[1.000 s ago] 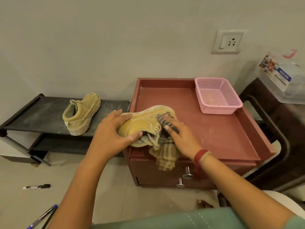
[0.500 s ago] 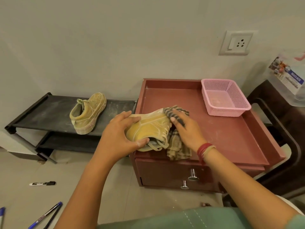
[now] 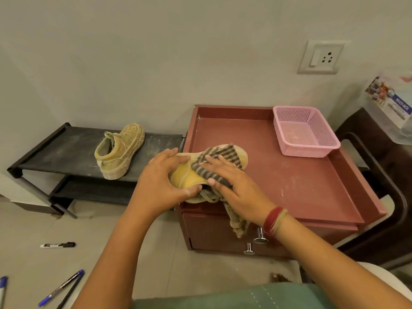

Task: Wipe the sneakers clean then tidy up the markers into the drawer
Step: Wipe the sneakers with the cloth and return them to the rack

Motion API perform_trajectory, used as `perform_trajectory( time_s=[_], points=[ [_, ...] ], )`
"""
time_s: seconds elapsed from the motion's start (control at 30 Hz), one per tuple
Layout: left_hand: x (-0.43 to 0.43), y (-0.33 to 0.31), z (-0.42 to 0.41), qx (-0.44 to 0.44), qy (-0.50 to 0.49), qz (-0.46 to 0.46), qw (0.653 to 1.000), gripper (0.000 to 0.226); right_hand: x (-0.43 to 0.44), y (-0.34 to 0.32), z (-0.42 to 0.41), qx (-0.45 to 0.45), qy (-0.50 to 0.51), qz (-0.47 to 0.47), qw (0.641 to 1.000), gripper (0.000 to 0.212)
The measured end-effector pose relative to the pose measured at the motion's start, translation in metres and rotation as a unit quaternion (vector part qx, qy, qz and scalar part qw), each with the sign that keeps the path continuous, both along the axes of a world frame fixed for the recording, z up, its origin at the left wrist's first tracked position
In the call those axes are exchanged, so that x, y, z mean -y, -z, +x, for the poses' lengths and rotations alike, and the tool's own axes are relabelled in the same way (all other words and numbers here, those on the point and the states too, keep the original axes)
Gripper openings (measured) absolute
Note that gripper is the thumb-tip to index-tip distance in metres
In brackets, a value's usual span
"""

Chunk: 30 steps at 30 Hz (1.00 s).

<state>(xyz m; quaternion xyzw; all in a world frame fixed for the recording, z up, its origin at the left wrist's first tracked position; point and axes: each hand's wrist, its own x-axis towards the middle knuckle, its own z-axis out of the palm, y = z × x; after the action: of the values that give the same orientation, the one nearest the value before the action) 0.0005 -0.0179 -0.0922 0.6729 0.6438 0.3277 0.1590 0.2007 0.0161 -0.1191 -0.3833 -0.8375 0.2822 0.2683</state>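
Two sneakers: the near sneaker (image 3: pixel 188 178) is gripped in curled fingers of the left hand (image 3: pixel 160 181), and the far sneaker (image 3: pixel 118 152) lies leftward beyond them. One striped cloth (image 3: pixel 219 157), pressed under flat fingers of the right hand (image 3: pixel 236 188), has moved further up the shoe.

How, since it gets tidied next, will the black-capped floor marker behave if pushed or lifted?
The marker looks round-bodied and lies flat on the smooth floor, so a sideways push would probably roll it. It seems rigid plastic, likely stiff and light. Lying flat, it may need a fingertip pinch.
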Motion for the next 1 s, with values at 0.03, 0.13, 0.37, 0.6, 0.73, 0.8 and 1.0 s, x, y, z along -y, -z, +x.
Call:
perform_trajectory(
  time_s=[0.03,0.13,0.37,0.6,0.73,0.8,1.0],
  points=[
    [0.000,0.000,0.000,0.000,0.000,-0.002,1.000,0.083,-0.006,0.001,0.002,0.009,0.020,0.005,1.000,0.040],
    [0.001,-0.001,0.001,0.004,0.001,-0.009,1.000,0.083,-0.027,-0.003,0.011,0.020,0.192,-0.048,0.980,0.045],
    [0.001,-0.001,0.001,0.006,0.003,-0.005,1.000,0.084,-0.011,-0.002,0.000,0.003,0.092,-0.026,0.995,0.039],
    [0.001,0.000,0.001,0.001,0.000,-0.003,1.000,0.084,-0.008,-0.002,-0.006,-0.001,0.075,-0.019,0.997,0.043],
    [0.000,0.000,0.001,-0.002,-0.002,-0.007,1.000,0.083,-0.014,-0.006,-0.004,0.025,0.158,-0.034,0.987,0.045],
    [0.000,0.001,0.001,-0.002,-0.001,-0.005,1.000,0.084,-0.007,-0.002,-0.008,0.026,0.089,-0.013,0.996,0.042],
    [0.000,-0.001,0.001,-0.002,-0.004,-0.009,1.000,0.083,-0.011,0.013,-0.003,-0.033,0.167,-0.063,0.983,0.046]
  ],
)
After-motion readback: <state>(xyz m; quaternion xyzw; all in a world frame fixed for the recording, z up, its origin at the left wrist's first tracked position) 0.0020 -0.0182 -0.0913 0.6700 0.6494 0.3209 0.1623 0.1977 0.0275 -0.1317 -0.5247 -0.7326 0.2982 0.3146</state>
